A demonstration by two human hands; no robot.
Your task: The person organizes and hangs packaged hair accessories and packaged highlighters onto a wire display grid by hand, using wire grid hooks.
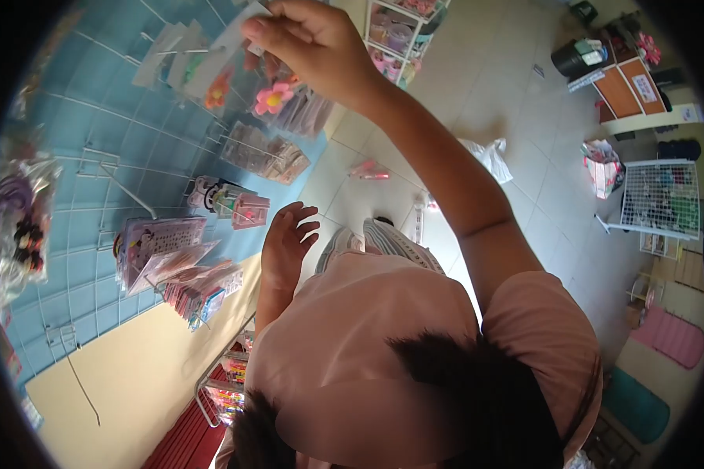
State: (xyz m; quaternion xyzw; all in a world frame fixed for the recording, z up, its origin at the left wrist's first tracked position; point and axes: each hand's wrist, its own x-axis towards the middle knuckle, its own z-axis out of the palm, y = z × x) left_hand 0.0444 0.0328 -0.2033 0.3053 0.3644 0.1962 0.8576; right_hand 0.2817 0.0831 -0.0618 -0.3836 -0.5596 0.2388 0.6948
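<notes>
My right hand (317,47) is raised at the top, thumb and fingers closed on the edge of a white card (231,39) at the wire rack. Just below this hand hangs a pink flower with a yellow centre (273,98); which card it belongs to is unclear. An orange flower (217,91) hangs left of it, among other carded items on hooks. My left hand (288,244) is low beside the rack, fingers apart and slightly curled, holding nothing. It is near some pink packets (250,211) and touches none of them.
The wire grid (70,180) on the blue wall carries bagged items (23,227), card packs (160,250) and a bare hook (82,383). On the tiled floor are a pink item (370,173) and a white bag (490,159). A white shelf (395,35) stands ahead, a wire basket (661,199) at right.
</notes>
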